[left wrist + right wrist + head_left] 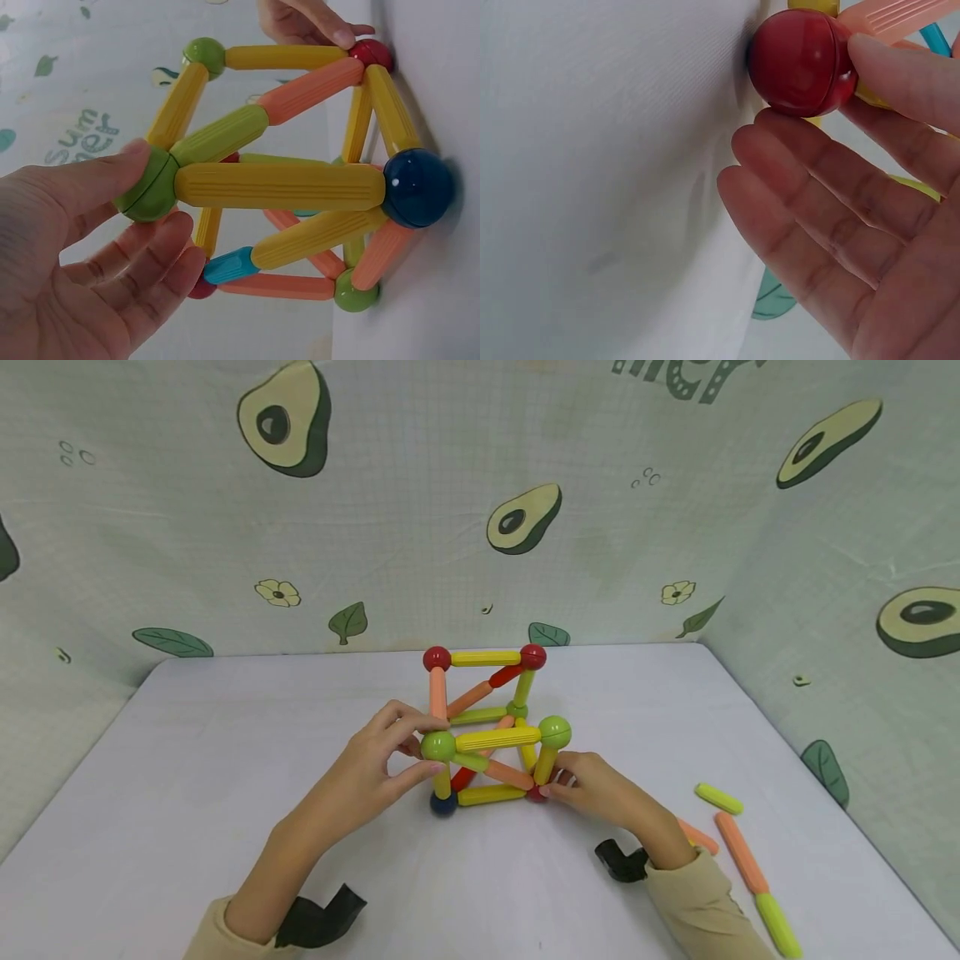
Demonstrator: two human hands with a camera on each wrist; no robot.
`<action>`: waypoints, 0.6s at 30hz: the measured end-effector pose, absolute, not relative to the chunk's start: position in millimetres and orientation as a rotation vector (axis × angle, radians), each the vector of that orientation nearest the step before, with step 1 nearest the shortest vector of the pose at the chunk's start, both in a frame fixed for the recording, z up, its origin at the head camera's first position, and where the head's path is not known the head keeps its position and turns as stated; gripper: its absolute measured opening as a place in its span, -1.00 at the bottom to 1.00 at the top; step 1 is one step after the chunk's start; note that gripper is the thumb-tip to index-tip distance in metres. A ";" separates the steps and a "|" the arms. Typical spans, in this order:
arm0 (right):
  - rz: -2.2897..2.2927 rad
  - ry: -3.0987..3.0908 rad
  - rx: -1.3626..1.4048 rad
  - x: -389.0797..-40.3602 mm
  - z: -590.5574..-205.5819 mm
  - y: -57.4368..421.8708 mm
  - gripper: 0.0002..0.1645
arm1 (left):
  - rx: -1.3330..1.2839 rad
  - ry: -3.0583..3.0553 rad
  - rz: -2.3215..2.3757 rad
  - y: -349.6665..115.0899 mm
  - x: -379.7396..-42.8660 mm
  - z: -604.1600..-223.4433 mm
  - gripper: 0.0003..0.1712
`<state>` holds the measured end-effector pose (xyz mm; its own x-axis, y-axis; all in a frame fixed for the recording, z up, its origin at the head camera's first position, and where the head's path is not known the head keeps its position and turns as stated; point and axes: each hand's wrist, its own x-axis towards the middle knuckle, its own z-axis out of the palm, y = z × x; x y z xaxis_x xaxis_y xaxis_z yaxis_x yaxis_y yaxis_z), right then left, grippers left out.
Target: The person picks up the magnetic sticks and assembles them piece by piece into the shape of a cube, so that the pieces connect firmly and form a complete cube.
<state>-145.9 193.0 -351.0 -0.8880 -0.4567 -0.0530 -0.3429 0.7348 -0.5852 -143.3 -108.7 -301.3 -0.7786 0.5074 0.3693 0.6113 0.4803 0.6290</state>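
Note:
A cube-like frame of magnetic rods and balls (491, 793) stands on the table, its yellow, orange, green and red rods joined at the corners. My left hand (367, 764) pinches the upper front-left green ball (150, 187), thumb on one side and fingers on the other. Below that ball, a yellow rod (281, 186) runs down to a dark blue ball (444, 803) at the table. At the lower front-right corner, my right hand (596, 789) holds a red ball (802, 64) between thumb and index finger. Its other fingers extend past the ball.
Loose rods lie to the right: a short green one (718, 798), an orange one (741, 852) with a green one (778, 925) at its end, and another orange one (697, 835) partly behind the right forearm. A printed cloth (420, 527) hangs behind the table.

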 end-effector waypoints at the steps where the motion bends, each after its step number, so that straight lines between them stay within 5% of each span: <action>1: -0.868 2.738 -0.635 -145.4 -350.5 192.4 -0.83 | -0.975 -2.594 -1.190 -109.6 -143.4 -300.9 -0.48; 18: -0.769 2.684 -0.666 -122.3 -345.8 151.4 -0.78 | -0.778 -2.604 -1.117 -129.8 -154.6 -301.7 -0.49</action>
<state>-122.3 151.4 -345.8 -0.8578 -0.4977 -0.1285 -0.3542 0.7535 -0.5539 -154.6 -129.8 -301.7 -0.8407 0.3873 0.3784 0.5412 0.5752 0.6134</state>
